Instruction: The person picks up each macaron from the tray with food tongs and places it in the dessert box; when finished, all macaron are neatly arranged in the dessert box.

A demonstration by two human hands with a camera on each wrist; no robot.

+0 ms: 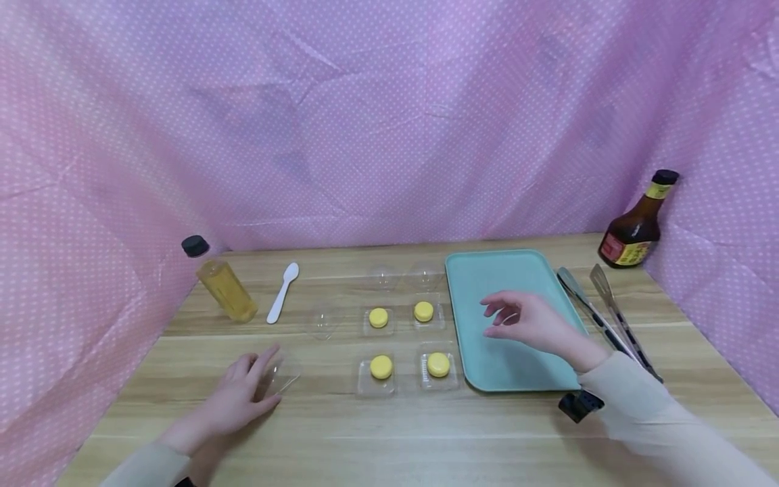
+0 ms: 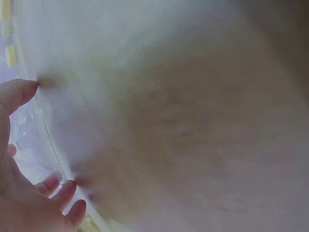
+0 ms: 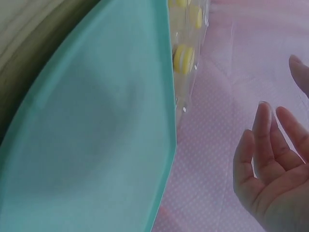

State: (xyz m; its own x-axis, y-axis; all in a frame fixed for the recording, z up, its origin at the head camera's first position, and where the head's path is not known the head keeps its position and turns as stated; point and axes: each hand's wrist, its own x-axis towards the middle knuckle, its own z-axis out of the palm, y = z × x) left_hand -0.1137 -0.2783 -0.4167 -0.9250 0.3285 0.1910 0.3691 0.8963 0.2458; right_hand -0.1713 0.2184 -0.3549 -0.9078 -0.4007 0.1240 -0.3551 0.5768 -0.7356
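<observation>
At the table's left front, my left hand (image 1: 234, 399) grips a clear domed plastic lid (image 1: 281, 377) between thumb and fingers. In the left wrist view, the thumb and fingertips meet the lid's thin edge. My right hand (image 1: 529, 323) hovers above the teal tray (image 1: 517, 270) with loosely bent fingers and nothing in them. Several yellow macarons sit in clear plastic bases between the hands, among them a front right macaron (image 1: 438, 364) and a front left macaron (image 1: 381, 366). More clear domes lie behind them, including a dome (image 1: 321, 323) near the left hand.
A bottle of yellow liquid (image 1: 228, 291) and a white spoon (image 1: 282, 293) are at the left. Metal tongs (image 1: 593, 314) and a slotted metal utensil (image 1: 621, 318) lie right of the tray. A brown sauce bottle (image 1: 635, 226) stands at the back right by the pink dotted cloth (image 1: 389, 135).
</observation>
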